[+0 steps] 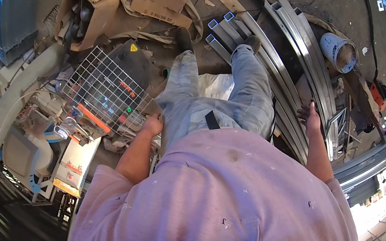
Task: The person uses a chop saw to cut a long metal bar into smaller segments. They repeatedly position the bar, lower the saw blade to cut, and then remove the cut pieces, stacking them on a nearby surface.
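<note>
My left hand (pixel 153 125) hangs beside my left thigh with its fingers curled in; whatever lies inside them, if anything, is hidden. Close to it is the near corner of a wire grid (pixel 104 86), which lies over a dark case and some small items. On the other side, my right hand (pixel 309 116) hangs low with its fingers loosely apart and nothing visible in them. Long grey metal tubes (pixel 311 60) run beneath and beside that hand. Whether the fingers touch them I cannot tell.
More square tubes with blue-lit ends (pixel 222 29) lie by my right foot. A white bucket (pixel 340 52) stands right of the tubes. Ahead are an opened cardboard box (pixel 87 16) and flattened cardboard (pixel 163 5). A cluttered machine (pixel 20 131) fills the left side.
</note>
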{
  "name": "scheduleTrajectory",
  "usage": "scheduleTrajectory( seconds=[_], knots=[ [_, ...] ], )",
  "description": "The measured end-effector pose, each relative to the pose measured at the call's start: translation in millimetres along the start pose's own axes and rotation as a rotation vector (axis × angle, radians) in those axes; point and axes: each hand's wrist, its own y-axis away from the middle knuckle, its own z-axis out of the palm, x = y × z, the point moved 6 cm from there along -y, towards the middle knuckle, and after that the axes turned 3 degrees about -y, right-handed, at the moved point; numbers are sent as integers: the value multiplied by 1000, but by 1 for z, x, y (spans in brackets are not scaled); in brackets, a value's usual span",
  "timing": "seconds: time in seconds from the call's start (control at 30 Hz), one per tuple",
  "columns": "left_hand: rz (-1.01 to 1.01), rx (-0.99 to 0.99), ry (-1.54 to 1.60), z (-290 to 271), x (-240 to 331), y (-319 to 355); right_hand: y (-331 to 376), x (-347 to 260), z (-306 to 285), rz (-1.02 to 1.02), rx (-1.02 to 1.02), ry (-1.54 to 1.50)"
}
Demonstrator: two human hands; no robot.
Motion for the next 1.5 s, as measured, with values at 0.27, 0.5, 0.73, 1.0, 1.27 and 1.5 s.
scheduleTrajectory(
  seconds=[0.27, 0.5, 0.73, 1.0, 1.27, 1.5],
  knots=[
    [-143, -32, 665, 51, -23, -68, 67, -28, 75, -29, -61, 231],
    [-107, -310, 777, 56, -16, -72, 119, -102, 113, -121, 26, 287],
    [138, -342, 559, 20, -50, -72, 190, -150, 177, -261, -26, 393],
    [268, 2, 542, -126, -48, -51, 238, -202, 209, -438, -24, 343],
    [307, 274, 253, -244, -35, -48, 213, -216, 183, -499, -5, 122],
    [390, 433, 90, -364, 21, -51, 97, -160, 111, -384, 305, 320]
  ],
)
